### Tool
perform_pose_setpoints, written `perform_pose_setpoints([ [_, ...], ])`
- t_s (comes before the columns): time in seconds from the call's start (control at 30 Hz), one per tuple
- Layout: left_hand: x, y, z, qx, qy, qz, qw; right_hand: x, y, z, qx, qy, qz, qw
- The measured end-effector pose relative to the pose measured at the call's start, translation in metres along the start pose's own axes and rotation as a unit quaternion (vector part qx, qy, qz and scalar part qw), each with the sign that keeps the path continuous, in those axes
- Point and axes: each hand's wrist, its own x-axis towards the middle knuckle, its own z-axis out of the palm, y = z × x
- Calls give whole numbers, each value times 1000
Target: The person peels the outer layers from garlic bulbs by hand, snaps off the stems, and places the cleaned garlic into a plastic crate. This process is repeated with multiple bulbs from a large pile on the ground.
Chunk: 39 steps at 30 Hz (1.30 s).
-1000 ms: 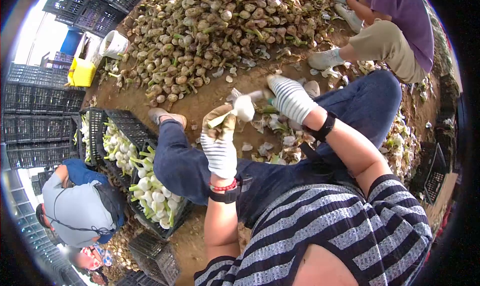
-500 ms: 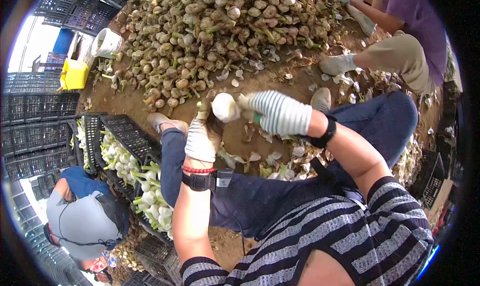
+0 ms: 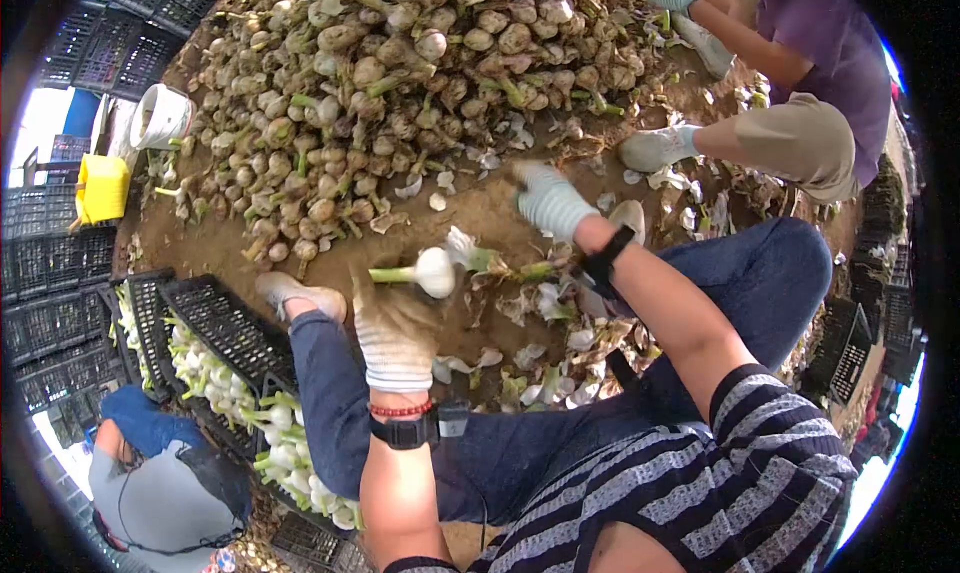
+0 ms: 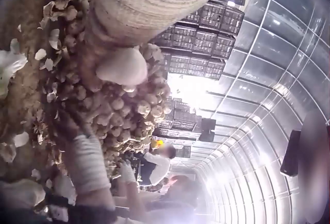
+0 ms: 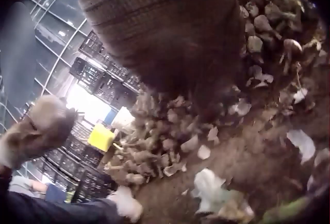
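Observation:
In the head view, a white garlic bulb [image 3: 434,273] with a green stem lies across the blurred fingers of the gloved left hand [image 3: 397,338], which grips it. The left wrist view has the bulb [image 4: 124,67] against that glove [image 4: 139,12]. Apart from it, up and to the right, is the gloved right hand [image 3: 553,203]; its fingertips are blurred, and whatever they hold cannot be made out. Dark glove fabric [image 5: 170,33] fills the top of the right wrist view.
A large heap of garlic [image 3: 370,103] lies ahead. Peeled bulbs fill crates [image 3: 215,373] at the left, near a yellow container [image 3: 102,189] and a white bucket [image 3: 163,118]. Skins litter the soil around the legs. Another person [image 3: 820,53] sits at the upper right.
The right hand has come away from the bulb, up and to the right. The bulb remains with the left hand, its stem now pointing left. The head view has shifted.

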Motion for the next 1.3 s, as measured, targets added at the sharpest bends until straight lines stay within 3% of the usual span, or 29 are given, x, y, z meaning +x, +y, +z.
perform_pose_setpoints([
  [0.03, -5, -5, 8, 44, 38, -6, 998, 21, 9, 4, 116, 111, 31, 987],
  [0.07, -6, -10, 13, 87, 75, -11, 993, 58, 40, 10, 10, 142, 50, 989],
  [0.1, -3, -16, 14, 99, 128, -6, 987, 75, 30, -8, -5, 142, 103, 984],
  [0.13, -4, -20, 19, 101, 121, -1, 987, 96, 34, -7, -10, 200, 128, 971],
  [0.23, -3, -21, 8, 125, 115, 0, 986, 127, 33, -18, -29, 192, 158, 968],
  [0.3, 2, -19, -4, 172, 112, 3, 979, 134, 24, -18, -109, 179, 192, 959],
  [0.43, -3, -21, 12, 170, 115, 61, 977, 139, 28, -21, -31, 204, 203, 957],
  [0.47, -5, -20, 12, 166, 114, 66, 977, 137, 35, -12, -18, 259, 147, 954],
  [0.53, -5, -17, 12, 220, 51, 70, 972, 104, 15, -19, 35, 270, -3, 962],
  [0.6, -4, -16, 9, 195, 11, 5, 981, 67, -12, -26, 74, 246, -165, 952],
  [0.67, -9, -17, 18, 196, -37, -10, 980, 15, -62, -54, 2, 222, -299, 928],
  [0.73, -11, -18, 15, 222, -69, 3, 973, -20, -89, -61, -61, 238, -339, 908],
  [0.8, -15, -17, 14, 250, -107, 18, 962, -50, -116, -73, -111, 181, -379, 901],
  [0.87, -26, -16, 12, 322, -91, 37, 941, -61, -116, -73, -123, 171, -378, 901],
  [0.93, -33, -18, 12, 311, -90, 71, 943, -78, -127, -79, 65, 233, -338, 909],
  [0.97, -32, -24, 7, 336, -104, 174, 920, -83, -114, -79, 47, 234, -291, 927],
  [1.0, -30, -29, 3, 357, -115, 275, 885, -86, -110, -74, 40, 233, -299, 924],
  [1.03, -27, -29, 3, 395, -141, 324, 848, -91, -108, -69, 160, 127, -219, 954],
  [1.07, -25, -30, 2, 391, -144, 324, 849, -100, -103, -65, 275, 18, -125, 953],
  [1.1, -26, -32, 4, 421, -141, 362, 820, -116, -124, -71, 362, -50, -72, 928],
  [1.13, -30, -34, 8, 452, -138, 398, 787, -120, -126, -64, 385, -54, -77, 918],
  [1.17, -37, -35, 11, 425, -138, 369, 815, -120, -128, -58, 378, -40, -110, 918],
  [1.2, -40, -36, 12, 423, -140, 370, 815, -121, -133, -55, 370, -28, -145, 917],
  [1.3, -53, -35, 15, 502, -124, 412, 750, -127, -155, -53, 425, -21, -115, 897],
])
